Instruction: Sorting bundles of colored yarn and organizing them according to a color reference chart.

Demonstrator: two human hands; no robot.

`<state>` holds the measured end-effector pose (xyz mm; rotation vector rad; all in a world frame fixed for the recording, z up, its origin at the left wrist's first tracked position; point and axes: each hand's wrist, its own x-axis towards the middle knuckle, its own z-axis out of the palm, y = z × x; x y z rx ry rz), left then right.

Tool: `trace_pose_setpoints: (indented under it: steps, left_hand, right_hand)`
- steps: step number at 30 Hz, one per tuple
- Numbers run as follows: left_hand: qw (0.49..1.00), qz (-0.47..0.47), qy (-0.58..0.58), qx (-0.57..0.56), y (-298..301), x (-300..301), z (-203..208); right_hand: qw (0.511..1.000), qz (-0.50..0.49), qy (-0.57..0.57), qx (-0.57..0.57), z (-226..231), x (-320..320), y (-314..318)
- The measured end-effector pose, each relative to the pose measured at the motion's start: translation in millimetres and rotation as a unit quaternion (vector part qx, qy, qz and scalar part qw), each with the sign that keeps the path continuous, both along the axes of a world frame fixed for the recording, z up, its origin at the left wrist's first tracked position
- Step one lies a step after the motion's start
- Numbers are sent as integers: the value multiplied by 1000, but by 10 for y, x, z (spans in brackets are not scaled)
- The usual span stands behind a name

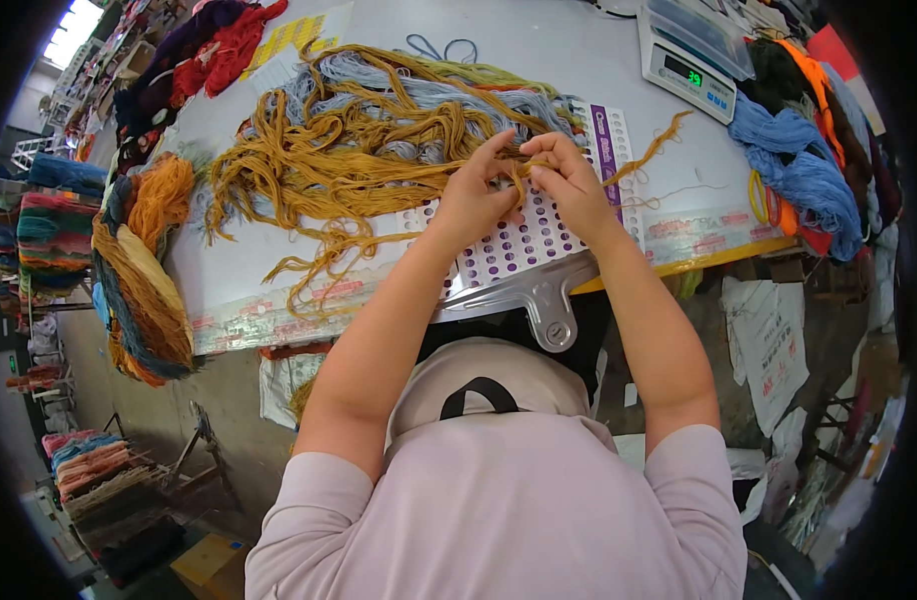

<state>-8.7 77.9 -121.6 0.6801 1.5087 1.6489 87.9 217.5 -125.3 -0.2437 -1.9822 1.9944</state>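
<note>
Mustard-brown embroidery thread (644, 160) runs between my hands, its loose end trailing off to the right. My right hand (569, 190) is closed in a pinch on this thread. Close beside it, my left hand (476, 195) has its fingers curled round the same thread, the index finger arched; its fingertips are partly hidden. Both hands hover over a white card with rows of purple-ringed holes (504, 245) and a purple stripe. A metal clipboard clip (549, 305) juts from the card's near edge. Left of my hands lies a large heap of mustard skeins (319, 160) over grey-blue ones (419, 85).
A digital scale (689, 75) sits at the back right, beside blue skeins (804, 150). Orange and brown skeins (144, 270) drape over the left table edge; red yarn (224, 50) lies at the back left. Coloured rubber bands (764, 198) rest on the right.
</note>
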Motion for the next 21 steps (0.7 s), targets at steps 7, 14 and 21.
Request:
trace_pose_setpoints:
  steps: [7,14,21]
  left_hand:
    - [994,62,54,76,-37,-17,3]
    - [949,240,-113,168,-1018,-447,284]
    - [927,322,-183,57,-1766,-596,-22]
  right_hand:
    - [920,-53,-85,380,-126,-129,-50]
    - [939,-75,-144,304,-60,-78,-10]
    - [993,-61,-96,-36,-205,-114,101]
